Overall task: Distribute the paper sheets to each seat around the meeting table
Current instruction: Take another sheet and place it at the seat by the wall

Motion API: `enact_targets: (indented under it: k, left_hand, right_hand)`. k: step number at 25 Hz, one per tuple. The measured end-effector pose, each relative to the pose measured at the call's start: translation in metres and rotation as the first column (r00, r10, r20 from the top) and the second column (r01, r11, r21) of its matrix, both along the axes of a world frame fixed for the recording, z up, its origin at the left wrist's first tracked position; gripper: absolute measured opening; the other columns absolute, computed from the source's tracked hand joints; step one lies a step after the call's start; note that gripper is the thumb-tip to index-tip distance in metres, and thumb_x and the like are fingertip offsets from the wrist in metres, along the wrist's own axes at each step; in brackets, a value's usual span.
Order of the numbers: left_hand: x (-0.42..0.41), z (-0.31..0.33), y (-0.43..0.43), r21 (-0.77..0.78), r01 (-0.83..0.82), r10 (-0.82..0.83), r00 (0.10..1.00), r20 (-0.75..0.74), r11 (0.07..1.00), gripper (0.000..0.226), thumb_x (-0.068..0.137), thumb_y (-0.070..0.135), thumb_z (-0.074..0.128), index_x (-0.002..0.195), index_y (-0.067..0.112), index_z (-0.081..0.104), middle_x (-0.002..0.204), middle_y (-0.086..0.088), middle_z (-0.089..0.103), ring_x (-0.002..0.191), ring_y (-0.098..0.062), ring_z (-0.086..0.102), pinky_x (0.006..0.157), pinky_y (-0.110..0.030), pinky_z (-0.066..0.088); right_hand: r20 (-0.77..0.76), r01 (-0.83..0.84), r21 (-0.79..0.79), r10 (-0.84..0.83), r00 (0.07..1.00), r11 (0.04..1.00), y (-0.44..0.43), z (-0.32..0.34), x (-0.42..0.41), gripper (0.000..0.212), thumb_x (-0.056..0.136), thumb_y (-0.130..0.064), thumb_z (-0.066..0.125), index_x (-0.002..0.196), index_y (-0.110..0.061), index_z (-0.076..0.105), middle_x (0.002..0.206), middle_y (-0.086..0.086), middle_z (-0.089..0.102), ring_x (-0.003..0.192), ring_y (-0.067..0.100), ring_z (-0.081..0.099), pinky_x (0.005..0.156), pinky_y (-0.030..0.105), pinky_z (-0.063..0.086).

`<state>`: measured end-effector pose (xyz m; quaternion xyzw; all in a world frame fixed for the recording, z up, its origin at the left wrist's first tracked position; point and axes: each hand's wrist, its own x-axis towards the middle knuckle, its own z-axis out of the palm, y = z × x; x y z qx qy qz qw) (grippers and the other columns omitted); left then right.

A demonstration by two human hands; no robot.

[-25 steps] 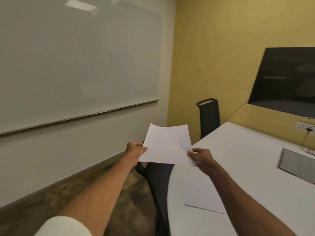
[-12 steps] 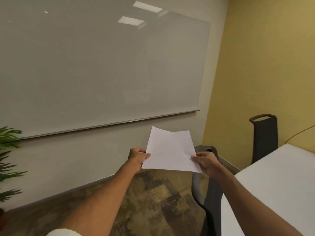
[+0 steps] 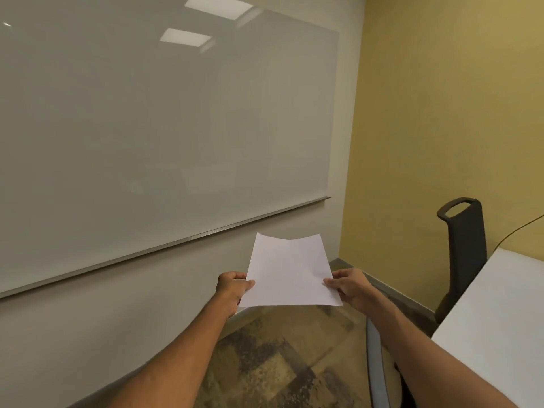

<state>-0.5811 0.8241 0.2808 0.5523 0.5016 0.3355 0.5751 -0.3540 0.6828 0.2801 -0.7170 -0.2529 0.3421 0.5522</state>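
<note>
Table [image 3: 500, 313] edged back rightward; both hands' grip pinches sheets [image 3: 290, 272].

No legible text, labels, brands or numbers in view. Paper sheet [image 3: 290, 272] face blank. Whiteboard [image 3: 164, 128] bare of writing; shows only ceiling light reflections. Yellow wall [image 3: 441, 113] carries no signs.

White paper sheets [image 3: 290, 272], yellow wall [image 3: 441, 113], black chair [image 3: 463, 248], brown-and-tan patchwork carpet [image 3: 279, 363].
</note>
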Motion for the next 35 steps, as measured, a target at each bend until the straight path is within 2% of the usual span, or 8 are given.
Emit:
enact_targets:
  k: [3,6,11,15,18,25,30,35]
  left_hand:
    - [0.041,0.003,0.041,0.000,0.049,-0.049,0.999,0.008,0.999,0.016,0.080,-0.001,0.070,0.090,0.007,0.059,0.095,-0.011,0.063,0.084,-0.029,0.064,0.077,-0.032,0.055]
    - [0.089,0.000,0.083,-0.007,0.119,-0.119,0.993,0.011,0.993,0.019,0.080,-0.003,0.069,0.092,0.008,0.058,0.095,-0.011,0.062,0.085,-0.029,0.064,0.080,-0.034,0.056]
    - [0.173,-0.006,0.157,0.002,0.240,-0.240,0.971,-0.015,0.971,0.018,0.080,0.000,0.070,0.090,0.009,0.058,0.087,-0.008,0.061,0.076,-0.024,0.063,0.074,-0.031,0.055]
    - [0.248,-0.008,0.221,0.000,0.357,-0.357,0.934,-0.014,0.934,0.018,0.081,0.000,0.069,0.095,0.006,0.060,0.081,-0.007,0.061,0.068,-0.018,0.060,0.054,-0.022,0.049]
    - [0.304,-0.003,0.254,0.015,0.438,-0.438,0.898,-0.040,0.899,0.015,0.083,0.004,0.068,0.094,0.009,0.059,0.080,-0.004,0.060,0.069,-0.018,0.059,0.050,-0.020,0.047]
    - [0.463,-0.003,0.293,0.000,0.612,-0.611,0.790,-0.045,0.791,0.017,0.083,0.004,0.069,0.098,0.007,0.060,0.096,-0.011,0.062,0.077,-0.023,0.061,0.058,-0.025,0.052]
    - [0.603,-0.005,0.295,-0.034,0.698,-0.697,0.716,0.030,0.716,0.023,0.080,-0.002,0.069,0.101,0.003,0.061,0.102,-0.017,0.066,0.086,-0.033,0.066,0.068,-0.033,0.056]
    - [0.741,0.000,0.279,-0.069,0.752,-0.747,0.659,0.091,0.655,0.027,0.079,-0.010,0.067,0.104,-0.002,0.059,0.107,-0.025,0.066,0.088,-0.036,0.066,0.077,-0.040,0.057]
  right_hand:
    - [-0.023,0.045,0.006,-0.045,0.999,0.999,0.030,0.000,0.036,0.006,0.081,-0.001,0.071,0.084,-0.002,0.066,0.091,0.014,0.070,0.080,0.026,0.068,0.058,0.030,0.057]
    - [-0.041,0.113,0.007,-0.112,0.993,0.994,0.058,-0.003,0.072,0.007,0.080,-0.001,0.072,0.081,-0.003,0.065,0.083,0.010,0.070,0.072,0.022,0.068,0.047,0.023,0.053]
    - [-0.061,0.254,-0.014,-0.255,0.965,0.967,0.109,-0.008,0.133,0.010,0.080,-0.001,0.073,0.083,-0.003,0.063,0.082,0.008,0.069,0.070,0.021,0.067,0.043,0.020,0.051]
    - [-0.046,0.363,-0.034,-0.365,0.930,0.931,0.153,-0.010,0.189,0.013,0.079,-0.002,0.073,0.089,-0.001,0.065,0.086,0.010,0.070,0.078,0.024,0.069,0.056,0.029,0.056]
    - [-0.045,0.439,-0.037,-0.440,0.897,0.898,0.176,-0.009,0.228,0.011,0.079,-0.002,0.073,0.086,-0.003,0.064,0.089,0.010,0.070,0.081,0.023,0.068,0.059,0.029,0.055]
    - [-0.067,0.597,-0.044,-0.599,0.798,0.801,0.190,-0.011,0.341,0.017,0.081,-0.005,0.071,0.096,-0.001,0.063,0.099,0.010,0.067,0.090,0.024,0.065,0.069,0.031,0.057]
    - [-0.041,0.683,-0.029,-0.684,0.728,0.730,0.179,-0.009,0.447,0.013,0.082,-0.007,0.071,0.091,-0.003,0.063,0.092,0.006,0.065,0.082,0.020,0.063,0.056,0.023,0.052]
    - [-0.029,0.747,-0.008,-0.747,0.664,0.664,0.161,-0.001,0.564,0.010,0.083,-0.007,0.070,0.089,-0.005,0.062,0.091,0.005,0.064,0.079,0.018,0.064,0.052,0.022,0.051]
